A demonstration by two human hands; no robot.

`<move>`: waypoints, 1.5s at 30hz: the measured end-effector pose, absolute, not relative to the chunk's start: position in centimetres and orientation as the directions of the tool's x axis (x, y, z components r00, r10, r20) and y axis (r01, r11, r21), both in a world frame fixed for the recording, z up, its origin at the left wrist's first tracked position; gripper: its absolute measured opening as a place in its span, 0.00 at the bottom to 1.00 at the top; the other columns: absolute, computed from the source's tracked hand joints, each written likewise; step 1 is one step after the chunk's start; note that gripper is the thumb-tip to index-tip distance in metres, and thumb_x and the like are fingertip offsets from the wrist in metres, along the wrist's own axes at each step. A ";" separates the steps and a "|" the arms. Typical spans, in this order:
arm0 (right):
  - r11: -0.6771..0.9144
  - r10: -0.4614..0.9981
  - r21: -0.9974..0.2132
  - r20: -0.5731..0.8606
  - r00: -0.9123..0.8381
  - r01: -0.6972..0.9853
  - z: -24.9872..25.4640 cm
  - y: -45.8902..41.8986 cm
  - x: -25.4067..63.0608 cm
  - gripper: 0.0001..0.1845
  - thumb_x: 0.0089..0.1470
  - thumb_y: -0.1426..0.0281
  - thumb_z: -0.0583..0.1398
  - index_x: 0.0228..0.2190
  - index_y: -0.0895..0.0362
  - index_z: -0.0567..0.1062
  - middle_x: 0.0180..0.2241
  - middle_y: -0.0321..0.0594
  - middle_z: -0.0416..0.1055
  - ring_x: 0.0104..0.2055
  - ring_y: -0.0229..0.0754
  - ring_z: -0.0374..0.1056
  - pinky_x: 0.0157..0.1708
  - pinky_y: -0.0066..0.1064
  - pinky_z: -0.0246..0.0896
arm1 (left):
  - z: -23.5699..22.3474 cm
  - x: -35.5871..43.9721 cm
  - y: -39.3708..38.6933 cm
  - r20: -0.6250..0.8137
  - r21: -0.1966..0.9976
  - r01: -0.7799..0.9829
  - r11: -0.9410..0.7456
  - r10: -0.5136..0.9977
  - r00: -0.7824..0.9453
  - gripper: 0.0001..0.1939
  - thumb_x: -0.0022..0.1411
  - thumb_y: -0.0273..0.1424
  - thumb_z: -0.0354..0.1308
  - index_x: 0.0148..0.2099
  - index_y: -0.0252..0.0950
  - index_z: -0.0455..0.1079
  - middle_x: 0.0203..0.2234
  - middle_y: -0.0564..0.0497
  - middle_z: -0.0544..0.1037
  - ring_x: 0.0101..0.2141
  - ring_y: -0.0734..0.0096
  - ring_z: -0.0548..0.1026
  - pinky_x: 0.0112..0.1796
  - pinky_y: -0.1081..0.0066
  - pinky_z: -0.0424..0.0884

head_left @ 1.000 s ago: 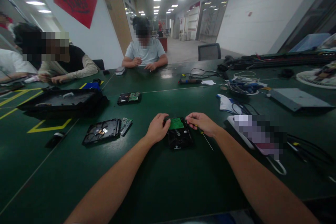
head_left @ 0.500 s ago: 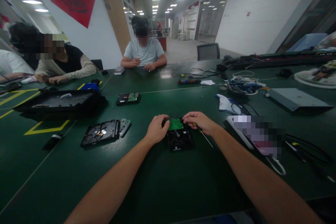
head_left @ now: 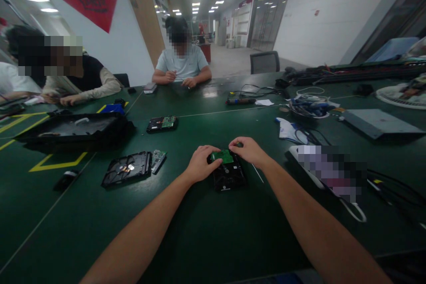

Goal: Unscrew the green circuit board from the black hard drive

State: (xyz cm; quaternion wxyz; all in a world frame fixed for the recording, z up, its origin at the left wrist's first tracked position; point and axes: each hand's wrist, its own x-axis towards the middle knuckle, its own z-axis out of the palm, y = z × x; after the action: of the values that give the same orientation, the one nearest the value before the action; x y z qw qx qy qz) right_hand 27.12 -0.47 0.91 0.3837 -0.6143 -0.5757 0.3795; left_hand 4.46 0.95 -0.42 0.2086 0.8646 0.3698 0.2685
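A black hard drive [head_left: 230, 178] lies flat on the green table in front of me, a green circuit board [head_left: 225, 156] on its far half. My left hand [head_left: 202, 164] grips the drive from the left side, its thumb on the board and its fingers at the far edge. At the far right corner of the drive, my right hand [head_left: 249, 151] is closed around a thin screwdriver [head_left: 258, 174]. The shaft points back towards me past the palm, and most of the handle is hidden by the fingers.
Left of the drive lie another hard drive [head_left: 128, 167] and a small loose circuit board [head_left: 159, 160]. A third drive [head_left: 162, 124] sits farther back. A black tray [head_left: 76, 126] is at left; a white power strip [head_left: 306, 171] and cables are at right. A person [head_left: 181, 64] sits opposite.
My left thumb has moved right onto the green board. My right hand has shifted slightly away from me and left, and the screwdriver has moved left with it.
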 end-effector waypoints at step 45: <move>-0.059 0.997 -0.937 -0.041 0.061 0.343 0.1 -1.7 27.5 0.11 0.51 0.61 0.64 0.33 0.55 0.78 0.33 0.37 0.76 0.33 0.40 0.69 0.37 0.35 0.64 | 0.0 4.5 0.6 0.291 0.618 0.502 -0.606 0.769 0.570 0.14 0.65 0.36 0.63 0.52 0.43 0.77 0.52 0.48 0.79 0.54 0.55 0.73 0.56 0.52 0.68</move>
State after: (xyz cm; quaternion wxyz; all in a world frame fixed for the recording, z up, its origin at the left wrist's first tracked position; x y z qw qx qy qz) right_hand 27.48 -1.66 0.12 0.4049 -0.6053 -0.5536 0.4039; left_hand 4.47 0.64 -0.03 0.2415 0.8523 0.3727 0.2762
